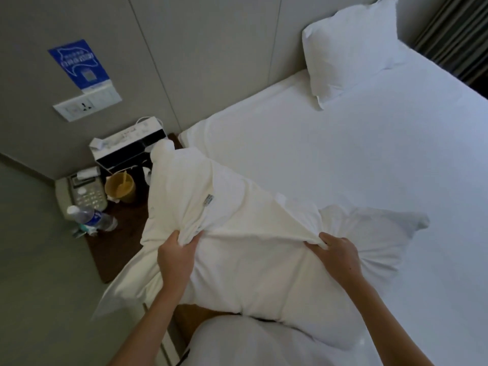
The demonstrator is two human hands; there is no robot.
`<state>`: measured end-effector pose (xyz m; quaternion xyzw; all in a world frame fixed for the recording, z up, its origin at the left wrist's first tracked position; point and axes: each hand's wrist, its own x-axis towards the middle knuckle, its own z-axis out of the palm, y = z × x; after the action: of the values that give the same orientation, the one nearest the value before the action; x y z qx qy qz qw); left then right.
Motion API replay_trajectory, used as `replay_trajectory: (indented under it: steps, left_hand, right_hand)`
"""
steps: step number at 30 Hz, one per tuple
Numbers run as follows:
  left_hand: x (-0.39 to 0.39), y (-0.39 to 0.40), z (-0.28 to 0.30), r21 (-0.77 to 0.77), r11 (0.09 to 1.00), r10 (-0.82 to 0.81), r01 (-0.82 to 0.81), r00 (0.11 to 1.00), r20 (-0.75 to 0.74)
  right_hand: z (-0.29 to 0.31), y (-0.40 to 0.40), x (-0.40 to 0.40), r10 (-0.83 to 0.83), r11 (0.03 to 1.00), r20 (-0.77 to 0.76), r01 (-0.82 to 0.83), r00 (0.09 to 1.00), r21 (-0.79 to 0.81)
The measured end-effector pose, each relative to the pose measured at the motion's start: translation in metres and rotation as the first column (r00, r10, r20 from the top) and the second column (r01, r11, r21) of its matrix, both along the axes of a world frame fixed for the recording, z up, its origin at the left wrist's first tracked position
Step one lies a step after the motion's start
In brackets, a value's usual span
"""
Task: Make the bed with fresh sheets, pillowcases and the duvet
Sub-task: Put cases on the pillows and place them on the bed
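Observation:
A white pillow [184,186] lies half inside a white pillowcase [253,265] over the near left corner of the bed, its far end overhanging the nightstand. My left hand [177,256] grips the bunched open edge of the pillowcase on the left. My right hand [336,249] pinches the same edge on the right. A small label [208,200] shows on the pillow. A second white pillow [351,48], in its case, leans against the headboard wall. The bed [343,154] carries a smooth white sheet.
A dark wooden nightstand [124,228] stands left of the bed with a telephone [84,191], a plastic water bottle [92,217], a yellow cup [120,187] and a tissue box [126,143]. A socket panel [87,103] and blue notice [79,62] are on the wall. Dark curtains [459,33] hang far right.

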<state>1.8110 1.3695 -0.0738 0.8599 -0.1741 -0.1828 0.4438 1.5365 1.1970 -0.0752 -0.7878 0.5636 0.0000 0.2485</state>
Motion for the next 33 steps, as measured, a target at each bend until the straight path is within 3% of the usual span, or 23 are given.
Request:
replay_trajectory:
  steps: [6,14,18,20,23,25,27,33]
  left_hand:
    - [0.084,-0.130,-0.016,0.031,0.998,-0.063,0.063,0.998,-0.007]
    - [0.177,-0.314,-0.003,-0.067,0.980,-0.170,0.186,0.965,0.199]
    - [0.190,-0.345,-0.035,-0.038,0.963,-0.249,0.268,0.931,0.267]
    - [0.187,-0.334,-0.069,0.149,0.928,-0.363,0.341,0.920,0.151]
    - [0.170,-0.299,-0.106,0.478,0.680,-0.597,0.556,0.798,-0.080]
    - [0.157,-0.282,-0.111,0.494,0.577,-0.683,0.650,0.716,-0.145]
    - [0.148,-0.279,-0.108,0.456,0.546,-0.746,0.703,0.656,-0.117]
    - [0.154,-0.326,-0.100,0.324,0.567,-0.810,0.758,0.584,0.051]
  right_hand:
    - [-0.019,-0.128,0.083,-0.034,0.997,0.010,0.033,0.999,0.074]
    - [-0.007,-0.314,0.179,0.003,0.960,0.006,-0.001,1.000,-0.281]
    - [-0.029,-0.343,0.188,-0.034,0.911,-0.042,0.013,0.999,-0.412]
    - [-0.058,-0.323,0.181,-0.124,0.951,-0.133,0.079,0.983,-0.300]
    - [-0.104,-0.267,0.161,-0.262,0.962,-0.291,0.272,0.920,-0.009]
    - [-0.121,-0.232,0.150,-0.292,0.925,-0.341,0.354,0.894,0.136]
    - [-0.125,-0.211,0.148,-0.322,0.891,-0.352,0.407,0.879,0.200]
    - [-0.122,-0.218,0.180,-0.534,0.775,-0.199,0.570,0.821,0.272]
